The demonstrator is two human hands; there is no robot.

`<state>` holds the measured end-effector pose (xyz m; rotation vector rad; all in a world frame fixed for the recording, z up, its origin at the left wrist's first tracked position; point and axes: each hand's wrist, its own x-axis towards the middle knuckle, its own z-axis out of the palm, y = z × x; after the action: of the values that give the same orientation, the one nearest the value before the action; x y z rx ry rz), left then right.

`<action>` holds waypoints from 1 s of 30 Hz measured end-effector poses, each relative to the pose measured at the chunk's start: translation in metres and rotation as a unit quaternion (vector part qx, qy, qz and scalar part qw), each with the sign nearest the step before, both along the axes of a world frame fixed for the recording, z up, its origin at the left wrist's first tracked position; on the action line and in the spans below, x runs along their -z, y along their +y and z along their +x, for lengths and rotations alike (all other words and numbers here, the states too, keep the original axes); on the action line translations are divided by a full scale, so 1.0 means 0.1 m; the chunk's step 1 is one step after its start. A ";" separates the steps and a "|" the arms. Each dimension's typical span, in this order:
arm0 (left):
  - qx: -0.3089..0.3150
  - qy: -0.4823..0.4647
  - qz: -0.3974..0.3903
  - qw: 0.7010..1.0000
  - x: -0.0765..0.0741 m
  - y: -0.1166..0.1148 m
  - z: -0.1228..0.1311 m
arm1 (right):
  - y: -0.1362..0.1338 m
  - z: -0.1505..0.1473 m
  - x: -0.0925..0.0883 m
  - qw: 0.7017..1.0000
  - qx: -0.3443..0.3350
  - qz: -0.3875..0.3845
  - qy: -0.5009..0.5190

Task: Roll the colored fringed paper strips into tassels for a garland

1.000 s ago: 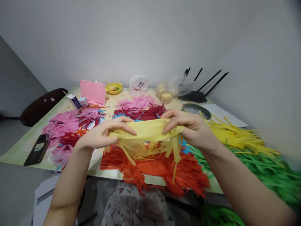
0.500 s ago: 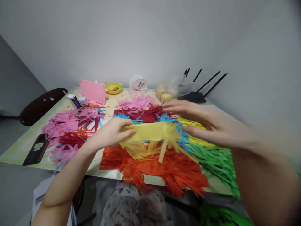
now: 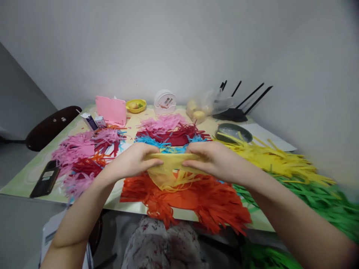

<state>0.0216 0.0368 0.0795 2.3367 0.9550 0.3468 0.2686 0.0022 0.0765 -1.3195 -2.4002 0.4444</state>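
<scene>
- Nearest the camera, a lap in flowered cloth [image 3: 159, 243] sits below the table's [image 3: 17, 179] front edge.
- The left hand [image 3: 131, 162] and right hand [image 3: 215, 160] are raised side by side over the table, each with fingers pinched shut on the top edge of a yellow fringed paper strip [image 3: 171, 168]; its thin cut strands hang down in a loose curl between the hands.
- Directly beneath it lies orange fringed paper [image 3: 196, 201], flat, with ragged tassels spilling over the table edge.
- To the right, green fringed paper [image 3: 308, 201] and a yellow fringe pile [image 3: 269, 158] spread in long, stiff strips.
- To the left, pink fringe [image 3: 75, 147] mixed with red shreds lies beside a black phone [image 3: 45, 178].
- Past the hands are blue fringe [image 3: 157, 144], dark red fringe [image 3: 174, 136] and more pink.
- A dark round dish [image 3: 234, 131] has yellow strands trailing across its rim.
- Along the wall stand a pink box [image 3: 110, 110], a yellow bowl [image 3: 135, 105] holding small pieces of food, a white round container [image 3: 164, 101] and a clear plastic bag [image 3: 204, 106] with pale round lumps inside.
</scene>
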 end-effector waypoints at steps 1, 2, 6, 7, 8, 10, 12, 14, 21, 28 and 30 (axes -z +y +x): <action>-0.002 -0.010 -0.007 1.000 0.00 0.00 -0.01 | -0.01 0.02 -0.01 1.000 0.006 -0.014 0.012; -0.008 -0.025 -0.009 1.000 0.01 0.00 -0.02 | -0.02 0.03 0.00 0.999 0.013 -0.027 0.031; -0.041 -0.112 -0.052 0.992 0.07 -0.04 -0.05 | -0.07 0.07 0.08 0.985 0.045 -0.072 0.153; -0.044 -0.137 -0.088 0.986 0.09 -0.05 -0.05 | -0.08 0.08 0.10 0.978 0.055 -0.078 0.185; -0.044 -0.163 -0.126 0.978 0.12 -0.06 -0.06 | -0.10 0.08 0.13 0.971 0.065 -0.081 0.213; -0.051 -0.212 -0.181 0.959 0.18 -0.08 -0.06 | -0.14 0.09 0.18 0.960 0.081 -0.073 0.257; -0.065 -0.259 -0.195 0.944 0.24 -0.09 -0.07 | -0.17 0.09 0.25 0.952 0.092 -0.053 0.288; -0.072 -0.302 -0.200 0.929 0.31 -0.10 -0.08 | -0.19 0.11 0.33 0.942 0.089 -0.041 0.322; -0.043 -0.401 -0.206 0.892 0.44 -0.15 -0.11 | -0.16 0.08 0.53 0.906 0.002 -0.007 0.424; -0.060 -0.408 -0.230 0.882 0.50 -0.16 -0.10 | -0.18 0.09 0.49 0.935 -0.028 0.046 0.351; -0.083 -0.365 -0.178 0.910 0.50 -0.18 -0.07 | -0.19 0.08 0.49 0.940 -0.032 0.057 0.336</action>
<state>0.0143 0.0192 0.0292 1.5877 0.7489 0.9489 0.2766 -0.0170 0.0276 -0.8525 -1.8602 0.6410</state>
